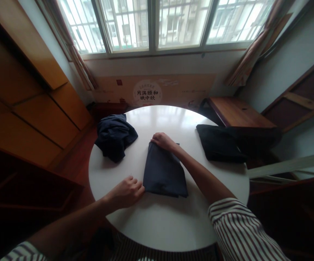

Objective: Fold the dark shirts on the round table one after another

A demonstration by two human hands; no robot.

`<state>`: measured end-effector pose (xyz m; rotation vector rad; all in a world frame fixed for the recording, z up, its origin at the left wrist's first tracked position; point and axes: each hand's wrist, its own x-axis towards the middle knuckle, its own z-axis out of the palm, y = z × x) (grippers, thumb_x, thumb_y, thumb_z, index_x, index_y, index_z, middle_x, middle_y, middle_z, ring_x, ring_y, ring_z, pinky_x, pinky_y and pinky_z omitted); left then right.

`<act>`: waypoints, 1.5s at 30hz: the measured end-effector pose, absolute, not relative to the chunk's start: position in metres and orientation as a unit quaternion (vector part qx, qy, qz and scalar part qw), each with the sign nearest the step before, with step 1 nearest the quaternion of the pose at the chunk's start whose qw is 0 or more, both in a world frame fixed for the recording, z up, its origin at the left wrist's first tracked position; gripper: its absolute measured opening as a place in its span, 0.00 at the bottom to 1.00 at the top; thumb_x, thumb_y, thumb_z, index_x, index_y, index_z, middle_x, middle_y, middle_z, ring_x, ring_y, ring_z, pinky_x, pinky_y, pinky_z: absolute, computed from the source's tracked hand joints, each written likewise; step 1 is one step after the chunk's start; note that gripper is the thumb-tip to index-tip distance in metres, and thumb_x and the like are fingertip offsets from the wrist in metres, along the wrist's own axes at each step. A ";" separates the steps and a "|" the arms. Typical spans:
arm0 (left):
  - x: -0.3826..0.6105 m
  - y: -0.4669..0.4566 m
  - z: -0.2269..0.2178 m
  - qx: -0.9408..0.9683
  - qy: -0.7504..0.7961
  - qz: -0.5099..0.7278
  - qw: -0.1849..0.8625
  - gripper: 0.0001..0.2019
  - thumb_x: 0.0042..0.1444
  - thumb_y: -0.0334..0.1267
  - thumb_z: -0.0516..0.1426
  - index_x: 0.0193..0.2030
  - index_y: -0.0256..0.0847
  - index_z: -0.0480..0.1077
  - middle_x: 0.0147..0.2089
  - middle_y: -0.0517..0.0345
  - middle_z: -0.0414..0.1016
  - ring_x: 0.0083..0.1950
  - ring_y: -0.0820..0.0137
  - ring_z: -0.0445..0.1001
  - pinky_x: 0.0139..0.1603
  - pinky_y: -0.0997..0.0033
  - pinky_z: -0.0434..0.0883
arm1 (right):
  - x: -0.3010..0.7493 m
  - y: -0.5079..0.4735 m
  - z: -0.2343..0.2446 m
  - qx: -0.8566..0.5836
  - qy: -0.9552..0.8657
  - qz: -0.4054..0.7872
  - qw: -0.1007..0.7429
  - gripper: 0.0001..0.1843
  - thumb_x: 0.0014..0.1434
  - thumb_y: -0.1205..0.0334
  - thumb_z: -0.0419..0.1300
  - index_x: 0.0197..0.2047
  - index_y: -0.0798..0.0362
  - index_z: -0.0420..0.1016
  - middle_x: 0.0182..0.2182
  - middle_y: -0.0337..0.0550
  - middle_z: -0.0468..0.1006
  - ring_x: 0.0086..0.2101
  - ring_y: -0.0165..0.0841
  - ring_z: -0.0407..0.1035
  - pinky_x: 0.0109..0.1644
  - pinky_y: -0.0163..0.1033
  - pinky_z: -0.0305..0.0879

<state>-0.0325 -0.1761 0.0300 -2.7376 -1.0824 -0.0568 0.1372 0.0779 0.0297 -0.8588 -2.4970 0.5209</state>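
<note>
A folded dark grey-blue garment (164,174) lies flat in the middle of the round white table; its kind cannot be made out from the folds. At its near left corner, my left hand (129,190) is closed with the fingertips pinching the edge. My right hand (162,140) reaches across the cloth and grips its far left corner, fingers curled over the top edge. To the left is a crumpled navy garment (114,136), heaped loosely and partly over the table's rim. On the right rests a neatly folded black garment (220,144).
The white table (157,228) has a rounded rim. Behind it stand a low wooden desk (241,112) on the right and a wall with a printed banner (184,87) under barred windows. Orange wooden cabinets (42,108) line the left side.
</note>
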 end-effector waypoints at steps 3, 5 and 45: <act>-0.013 -0.175 0.044 -0.917 -0.370 -0.091 0.121 0.16 0.67 0.46 0.52 0.30 0.41 0.64 0.29 0.56 0.68 0.29 0.66 0.68 0.31 0.64 0.58 | 0.161 0.079 0.037 -0.296 -0.892 0.199 0.278 0.10 0.61 0.60 0.62 0.32 0.56 0.79 0.31 0.45 0.78 0.30 0.31 0.69 0.38 0.35 0.63; 0.007 -0.171 0.049 -0.922 -0.343 -0.128 0.125 0.16 0.69 0.45 0.50 0.30 0.41 0.63 0.28 0.58 0.67 0.29 0.68 0.67 0.30 0.64 0.57 | 0.186 0.082 0.040 -0.321 -0.871 0.205 0.310 0.13 0.60 0.56 0.62 0.30 0.56 0.79 0.29 0.45 0.78 0.29 0.32 0.69 0.37 0.35 0.64; 0.030 -0.140 0.029 -0.938 -0.327 -0.106 0.038 0.28 0.66 0.47 0.54 0.68 0.32 0.58 0.67 0.34 0.62 0.67 0.47 0.62 0.60 0.44 0.67 | 0.144 0.092 0.044 -0.330 -0.877 0.332 0.111 0.10 0.56 0.55 0.68 0.30 0.54 0.79 0.27 0.39 0.78 0.27 0.28 0.68 0.29 0.31 0.60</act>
